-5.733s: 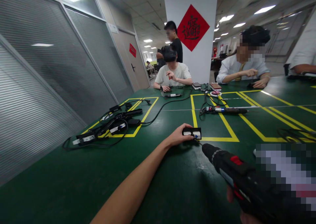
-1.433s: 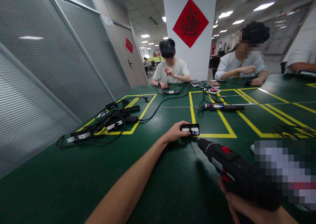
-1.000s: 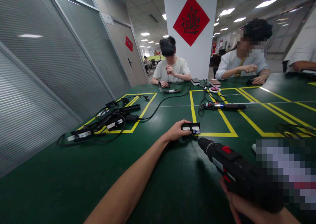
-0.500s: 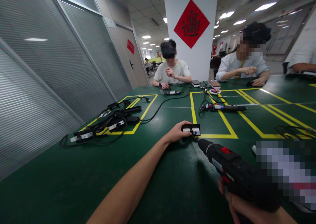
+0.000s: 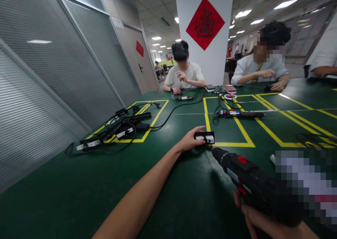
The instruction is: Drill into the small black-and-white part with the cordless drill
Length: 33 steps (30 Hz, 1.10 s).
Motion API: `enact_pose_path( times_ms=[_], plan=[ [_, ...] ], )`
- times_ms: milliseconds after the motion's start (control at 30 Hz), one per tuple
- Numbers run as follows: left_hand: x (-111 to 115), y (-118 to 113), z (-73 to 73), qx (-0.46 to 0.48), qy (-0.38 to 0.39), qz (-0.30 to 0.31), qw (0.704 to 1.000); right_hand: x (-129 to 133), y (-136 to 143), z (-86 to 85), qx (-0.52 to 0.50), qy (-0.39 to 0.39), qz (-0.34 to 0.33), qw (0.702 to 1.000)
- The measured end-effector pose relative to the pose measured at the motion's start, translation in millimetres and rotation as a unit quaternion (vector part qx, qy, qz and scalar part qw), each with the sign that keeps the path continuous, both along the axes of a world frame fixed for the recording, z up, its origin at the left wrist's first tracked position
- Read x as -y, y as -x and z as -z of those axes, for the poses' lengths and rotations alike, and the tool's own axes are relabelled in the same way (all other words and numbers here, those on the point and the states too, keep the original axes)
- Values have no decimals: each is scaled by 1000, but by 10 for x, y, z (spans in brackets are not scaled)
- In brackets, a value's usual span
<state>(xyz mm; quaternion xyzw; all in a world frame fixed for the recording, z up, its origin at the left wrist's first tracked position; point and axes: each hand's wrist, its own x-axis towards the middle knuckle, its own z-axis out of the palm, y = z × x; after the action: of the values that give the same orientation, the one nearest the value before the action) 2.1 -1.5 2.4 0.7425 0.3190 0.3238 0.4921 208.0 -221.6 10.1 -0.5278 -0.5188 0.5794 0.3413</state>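
My left hand (image 5: 192, 139) is closed on a small black box (image 5: 211, 134) with two white parts and a blue spot in its near face, at the middle of the green table. Its thumb lies along the near side and its fingers go over the far side. In my right hand (image 5: 259, 216) is a black cordless drill (image 5: 247, 174) with red switches, gripped by the handle. The drill points to the far left, and its thin bit (image 5: 209, 146) reaches the near lower edge of the box; whether the tip touches is too small to tell.
Black tools with cables (image 5: 126, 126) lie at the left on the green table (image 5: 105, 183). A pen-like tool (image 5: 239, 114) with a cable and a tape roll (image 5: 230, 96) lie beyond my hands. A blurred-out item (image 5: 305, 183) is at the right. Two co-workers (image 5: 184, 74) sit opposite.
The view has shifted very slightly. Both hands, the box and the drill keep the same arrangement; my left index finger looks slightly more raised off the box.
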Motion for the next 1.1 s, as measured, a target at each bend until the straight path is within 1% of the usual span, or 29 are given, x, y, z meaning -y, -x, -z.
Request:
enact_pose_path(
  times_ms=[67,167,233,300,433,567,633,733,800,900,1000,1100],
  plan=[
    [3,2,-7,3,-7,-7,1000,8,6,-8,8,-13,8,1000],
    [6,-1,-15,-6,-5,12,1000,12,18,-58,4,-24,33,999],
    [7,-6,-17,-6,-1,22,1000,10,25,-101,-19,-31,34,999],
    [9,-11,-16,2,3,22,1000,8,32,-136,-31,-22,24,999],
    [13,-15,-13,-3,22,15,1000,11,36,-143,18,7,12,1000],
    [19,-18,-20,-12,32,7,999,10,19,-137,53,-11,22,998],
    [21,-19,-26,-10,33,8,999,11,17,-178,50,-15,23,998],
    [19,-17,-27,-6,39,11,999,18,30,-262,28,6,29,999],
    [15,-13,-23,-5,40,14,999,20,38,-280,22,13,30,999],
    [12,-11,-17,-6,36,13,999,12,37,-217,12,30,37,999],
    [16,-14,-21,-5,34,10,999,4,28,-129,5,23,39,999],
    [20,-19,-28,-5,34,6,999,6,24,-83,-20,21,47,998]
  ],
)
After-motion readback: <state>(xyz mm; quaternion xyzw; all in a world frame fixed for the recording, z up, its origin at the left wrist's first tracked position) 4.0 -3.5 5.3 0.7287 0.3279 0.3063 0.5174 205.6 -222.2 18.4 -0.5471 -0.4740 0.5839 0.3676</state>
